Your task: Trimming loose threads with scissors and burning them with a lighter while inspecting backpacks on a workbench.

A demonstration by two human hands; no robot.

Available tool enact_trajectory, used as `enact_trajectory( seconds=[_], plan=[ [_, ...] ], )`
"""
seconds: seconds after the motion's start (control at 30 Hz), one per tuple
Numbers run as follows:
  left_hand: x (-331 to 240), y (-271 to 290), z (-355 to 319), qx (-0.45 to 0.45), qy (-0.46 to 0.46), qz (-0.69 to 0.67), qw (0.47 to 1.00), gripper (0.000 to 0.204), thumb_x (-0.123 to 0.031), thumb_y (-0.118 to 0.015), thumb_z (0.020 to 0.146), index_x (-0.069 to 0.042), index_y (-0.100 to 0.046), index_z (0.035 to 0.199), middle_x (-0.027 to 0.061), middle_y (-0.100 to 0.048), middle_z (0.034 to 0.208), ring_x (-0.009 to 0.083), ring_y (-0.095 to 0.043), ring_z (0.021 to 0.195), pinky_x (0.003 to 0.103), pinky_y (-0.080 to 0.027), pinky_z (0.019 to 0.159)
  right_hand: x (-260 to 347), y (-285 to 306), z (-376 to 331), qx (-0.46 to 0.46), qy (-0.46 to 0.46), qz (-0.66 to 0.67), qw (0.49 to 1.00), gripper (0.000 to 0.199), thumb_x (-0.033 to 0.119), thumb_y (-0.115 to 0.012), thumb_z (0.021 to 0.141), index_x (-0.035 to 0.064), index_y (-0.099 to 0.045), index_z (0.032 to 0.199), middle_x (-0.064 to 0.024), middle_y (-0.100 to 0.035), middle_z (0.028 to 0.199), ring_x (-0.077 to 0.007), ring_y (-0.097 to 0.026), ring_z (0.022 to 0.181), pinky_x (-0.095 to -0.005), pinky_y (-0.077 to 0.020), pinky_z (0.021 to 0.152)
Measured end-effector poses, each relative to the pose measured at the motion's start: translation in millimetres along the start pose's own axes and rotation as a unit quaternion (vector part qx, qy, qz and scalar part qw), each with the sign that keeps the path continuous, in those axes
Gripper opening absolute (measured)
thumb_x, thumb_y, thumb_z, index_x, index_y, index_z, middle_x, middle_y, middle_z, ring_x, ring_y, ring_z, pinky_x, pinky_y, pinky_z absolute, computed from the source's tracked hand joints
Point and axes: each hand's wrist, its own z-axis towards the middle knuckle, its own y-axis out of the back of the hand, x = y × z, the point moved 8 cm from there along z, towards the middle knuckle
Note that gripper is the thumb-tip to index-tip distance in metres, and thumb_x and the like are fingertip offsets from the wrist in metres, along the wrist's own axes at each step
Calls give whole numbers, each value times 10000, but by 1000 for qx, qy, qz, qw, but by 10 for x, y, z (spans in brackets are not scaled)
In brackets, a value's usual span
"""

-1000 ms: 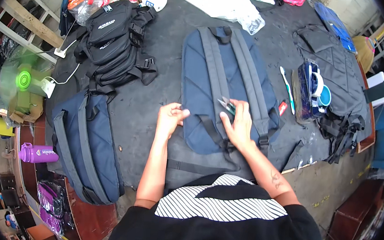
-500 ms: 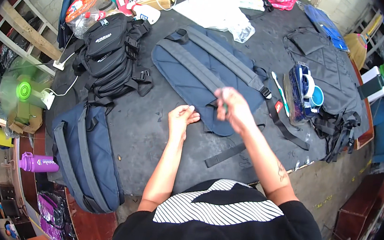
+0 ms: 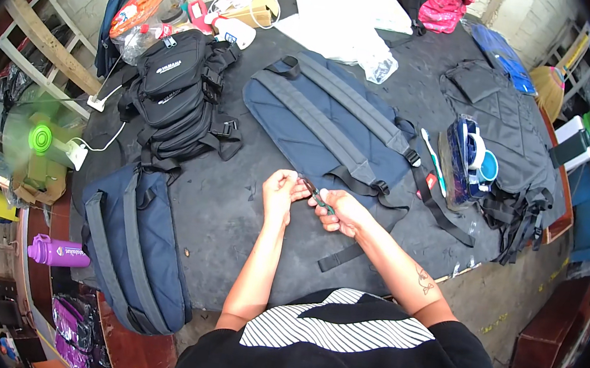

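Small snips [image 3: 316,196] with a green-and-dark handle are gripped in my right hand [image 3: 343,214], their dark tip pointing at my left fingers. My left hand [image 3: 280,192] is closed in a pinch right at that tip; whatever it pinches is too small to make out. Both hands are over the near edge of a navy backpack [image 3: 293,130] lying with its two grey shoulder straps [image 3: 316,119] facing up. A loose black webbing strap [image 3: 340,258] of this bag passes beneath my right forearm.
On the left are a stuffed black bag [image 3: 176,85], another navy backpack [image 3: 115,219] and a purple bottle [image 3: 59,251]. To the right lie a toothbrush [image 3: 434,160], a clear-and-blue case [image 3: 461,162] and a black backpack [image 3: 513,124]. White sheets [image 3: 341,16] lie at the back.
My right hand has come down and left, bringing the snips to my left fingertips. My left hand stays nearly where it was, still pinched. The view has shifted slightly.
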Motion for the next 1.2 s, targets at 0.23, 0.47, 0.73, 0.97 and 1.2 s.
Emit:
enact_trajectory(
  seconds=[0.23,0.47,0.73,0.97,1.2],
  plan=[
    [-36,-73,23,14,-65,84,994,126,-70,-484,948,26,-531,882,89,-594,746,160,-629,609,275,-545,563,127,43,166,-26,59,26,998,287,264,-493,960,-10,-559,914,-23,-506,681,-47,-326,430,-205,-261,374],
    [-39,-62,16,32,-102,108,988,133,-75,-476,954,14,-529,870,74,-601,719,138,-630,612,250,-535,570,131,59,227,-39,14,40,998,297,307,-575,909,30,-568,803,-21,-507,664,-32,-291,375,-196,-209,337],
    [-64,-67,-43,31,-134,122,983,132,-81,-485,953,11,-531,870,64,-605,710,132,-633,625,249,-540,595,23,141,307,-54,-20,25,998,326,369,-624,874,65,-572,768,27,-462,577,-16,-264,366,-193,-191,336],
    [-14,-45,-42,34,-135,122,983,128,-85,-467,959,1,-529,885,71,-612,756,145,-624,626,261,-531,620,12,155,319,-36,-34,31,998,313,364,-600,886,64,-560,805,29,-457,575,-15,-247,354,-195,-187,331],
    [-1,-8,-34,31,-141,143,979,121,-83,-473,955,-2,-531,884,71,-615,763,136,-624,642,254,-521,613,-46,80,310,-6,-73,34,997,316,358,-525,919,71,-503,789,31,-443,581,-19,-241,345,-198,-194,326]
  ],
)
